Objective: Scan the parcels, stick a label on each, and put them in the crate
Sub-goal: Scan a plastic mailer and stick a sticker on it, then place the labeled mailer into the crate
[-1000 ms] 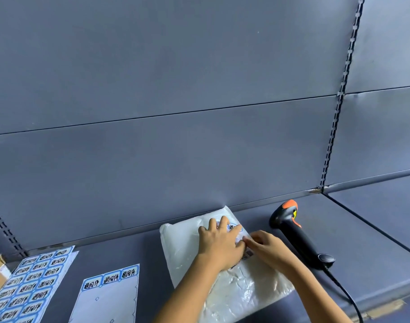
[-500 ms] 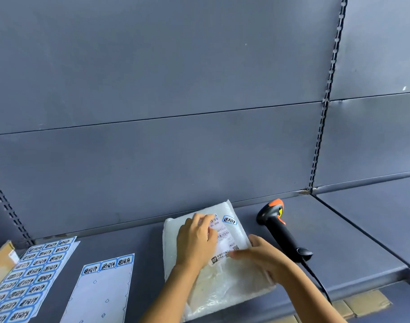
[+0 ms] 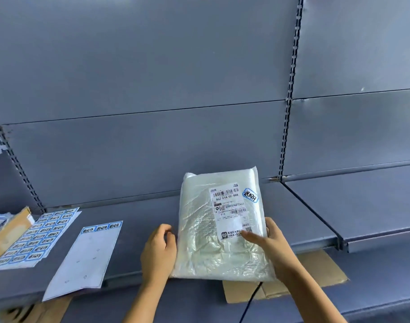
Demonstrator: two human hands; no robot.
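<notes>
A white plastic parcel [image 3: 199, 229] is lifted off the grey shelf [image 3: 138, 215] and tilted toward me. It carries a white shipping label [image 3: 229, 206] with barcodes and a blue-edged sticker [image 3: 250, 195] beside the label's top right corner. My right hand [image 3: 269, 243] grips the parcel's lower right side, thumb lying across the label's bottom corner. My left hand [image 3: 158, 248] is at the parcel's left edge with curled fingers against it. No crate is in view, and the scanner is hidden behind the parcel.
Two sticker sheets lie on the shelf at left: a full one [image 3: 38, 236] and a nearly used one [image 3: 87, 257] hanging over the front edge. A cardboard box edge [image 3: 10, 229] is at far left. Flat cardboard [image 3: 315, 271] and a black cable [image 3: 252, 297] lie below the shelf.
The parcel went from lying flat under both hands to being lifted and turned upright. My left hand slid off its top to its left edge. The scanner is no longer visible.
</notes>
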